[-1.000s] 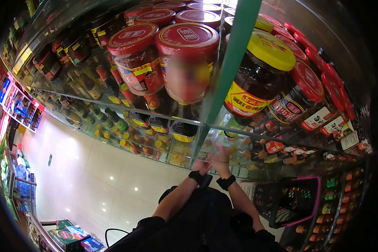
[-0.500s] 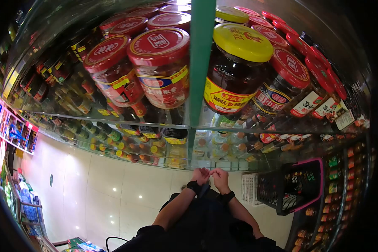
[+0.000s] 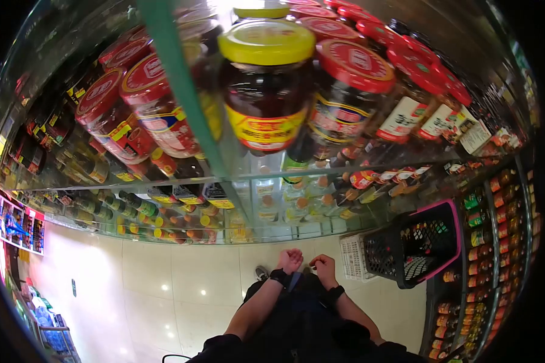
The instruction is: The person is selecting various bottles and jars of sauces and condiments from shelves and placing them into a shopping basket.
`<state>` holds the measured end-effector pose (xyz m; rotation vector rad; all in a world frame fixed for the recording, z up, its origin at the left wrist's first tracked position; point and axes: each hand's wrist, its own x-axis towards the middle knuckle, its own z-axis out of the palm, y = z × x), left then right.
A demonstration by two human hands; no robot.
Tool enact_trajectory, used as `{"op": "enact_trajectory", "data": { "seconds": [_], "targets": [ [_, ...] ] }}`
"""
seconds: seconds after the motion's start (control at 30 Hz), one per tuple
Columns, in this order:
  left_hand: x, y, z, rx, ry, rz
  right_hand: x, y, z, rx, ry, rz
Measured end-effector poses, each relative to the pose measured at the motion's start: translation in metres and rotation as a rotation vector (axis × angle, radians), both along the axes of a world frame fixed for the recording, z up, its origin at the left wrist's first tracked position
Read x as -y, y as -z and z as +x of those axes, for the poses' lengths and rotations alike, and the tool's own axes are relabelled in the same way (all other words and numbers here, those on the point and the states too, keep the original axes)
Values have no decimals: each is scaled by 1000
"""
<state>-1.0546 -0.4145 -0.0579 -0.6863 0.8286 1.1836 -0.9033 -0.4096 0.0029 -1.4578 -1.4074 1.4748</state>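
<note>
Low in front of my body, my left hand (image 3: pixel 290 260) is turned palm up, its fingers apart and slightly bent, with nothing seen in it. A short gap away, my right hand (image 3: pixel 325 270) has its fingers curled inward; whatever they hold, if anything, is too small to make out. Both wrists wear dark bands. Above and beyond the hands, a glass shelf bears a dark jar with a yellow lid (image 3: pixel 266 78), a red-lidded jar with a dark filling (image 3: pixel 348 100), and red-lidded jars of red sauce (image 3: pixel 157 115) left of a green-edged glass divider (image 3: pixel 184 85). Neither hand touches them.
A black basket with a pink rim (image 3: pixel 457 242) stands at the right beside a white crate (image 3: pixel 354 257). Racks of bottles (image 3: pixel 481 254) line the right side. Lower glass shelves hold more bottles (image 3: pixel 175 233). Pale floor tiles (image 3: pixel 206 272) lie below.
My hands, touching at the fingertips earlier, have come apart. The view has turned right, so the yellow-lidded jar and divider now sit further left. My shoes have come into sight.
</note>
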Motion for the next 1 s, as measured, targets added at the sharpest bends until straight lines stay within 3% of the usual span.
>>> {"op": "enact_trajectory", "data": {
  "seconds": [0.13, 0.3, 0.33, 0.53, 0.7, 1.0],
  "targets": [
    [-1, -4, -2, -83, -152, 7, -13, 0, 9, -111, -51, -61],
    [-1, -6, 34, -106, -276, 92, -28, -4, 40, -193, -309, -17],
    [8, -23, 42, -127, -338, -38, -29, -5, 45, -196, -304, -11],
    [46, -8, 113, -47, -485, -124, -22, 21, 96, -189, -435, -74],
    [95, 8, 165, -59, -568, -280, 0, 46, 148, -33, -578, -83],
    [122, -23, 231, -160, -597, -110, 24, 32, 202, -27, -665, 41]
  ]
}}
